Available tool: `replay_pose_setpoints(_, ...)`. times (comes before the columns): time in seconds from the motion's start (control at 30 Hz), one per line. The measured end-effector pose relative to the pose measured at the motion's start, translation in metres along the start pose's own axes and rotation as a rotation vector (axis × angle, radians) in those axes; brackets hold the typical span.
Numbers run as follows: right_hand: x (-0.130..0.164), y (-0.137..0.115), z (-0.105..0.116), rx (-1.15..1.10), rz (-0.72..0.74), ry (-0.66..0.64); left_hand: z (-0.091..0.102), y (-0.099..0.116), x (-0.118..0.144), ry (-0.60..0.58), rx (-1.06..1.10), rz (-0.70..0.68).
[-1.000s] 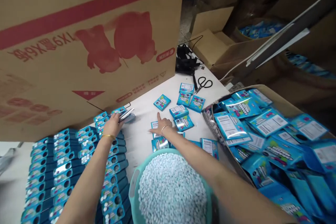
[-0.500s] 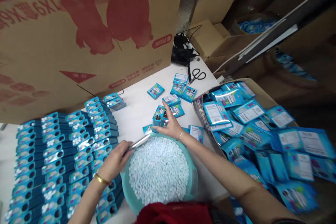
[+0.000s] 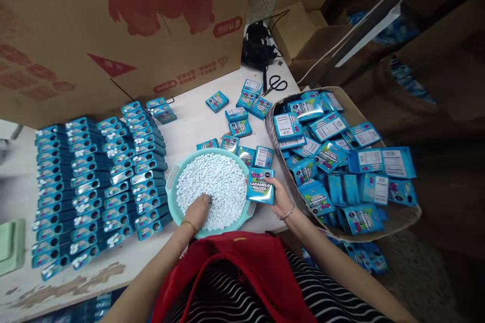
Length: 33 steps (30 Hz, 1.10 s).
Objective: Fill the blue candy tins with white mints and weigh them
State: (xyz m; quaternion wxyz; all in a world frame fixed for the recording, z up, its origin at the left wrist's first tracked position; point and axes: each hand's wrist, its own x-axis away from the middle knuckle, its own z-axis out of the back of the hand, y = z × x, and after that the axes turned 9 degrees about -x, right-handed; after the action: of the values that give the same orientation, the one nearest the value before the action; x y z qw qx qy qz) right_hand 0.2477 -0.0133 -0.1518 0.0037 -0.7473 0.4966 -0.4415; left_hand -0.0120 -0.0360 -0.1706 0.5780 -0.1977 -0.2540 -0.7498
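My left hand [image 3: 199, 210] is low in the turquoise basin [image 3: 171, 197], fingers closed and dug into the small white candies [image 3: 217, 176]. A dark grey bit of the metal scoop [image 3: 210, 200] shows at its fingertips; the rest is hidden. Over the basin's right rim, my right hand [image 3: 280, 197] grips a blue candy box [image 3: 260, 187] by its right edge, with the printed front "Caramelo Macizo" facing up. Just beyond the basin lie several more blue boxes [image 3: 246, 155] on the white table [image 3: 185, 126].
Rows of blue boxes [image 3: 83, 176] with round holes stand on the left. A large carton [image 3: 125, 55] walls off the back. On the right is an open carton [image 3: 401, 222] heaped with blue boxes. Black scissors [image 3: 278, 83] and a black bag [image 3: 258, 43] lie at the back.
My left hand has lowered the metal scoop from the basin's far rim into the candies. My right hand has brought a box back from the far side to the right rim. The view has shifted.
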Motion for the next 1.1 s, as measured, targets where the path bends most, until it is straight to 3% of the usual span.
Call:
replay_pose_setpoints(0.17, 0.016, 0.011, 0.012, 0.121, 0.118, 0.042, -0.014, 0.023, -0.030, 0.109, 0.080, -0.046)
replay_pose_setpoints(0.3, 0.023, 0.010, 0.011, 0.242, 0.231, -0.029, -0.006, 0.017, -0.023, 0.157, 0.133, -0.081)
replay_pose_setpoints(0.4, 0.022, 0.009, 0.012, 0.467, 0.385, -0.119, 0.017, 0.002, -0.002, 0.184, 0.155, -0.127)
replay_pose_setpoints(0.6, 0.016, 0.015, 0.006, 0.962, 0.780, -0.249, 0.087, -0.010, 0.047, 0.308, 0.134, -0.286)
replay_pose_setpoints(0.83, 0.007, 0.030, -0.010, 1.146, 0.970, -0.491, 0.135, 0.017, 0.064, 0.190, -0.103, -0.371)
replay_pose_setpoints(0.97, 0.004, 0.036, -0.012, 1.205, 0.997, -0.531, 0.153, 0.039, 0.065, 0.093, -0.379, -0.278)
replay_pose_setpoints(1.1, 0.003, 0.038, -0.012, 1.224, 0.992, -0.523, 0.166, 0.062, 0.070, 0.072, -0.542, -0.216)
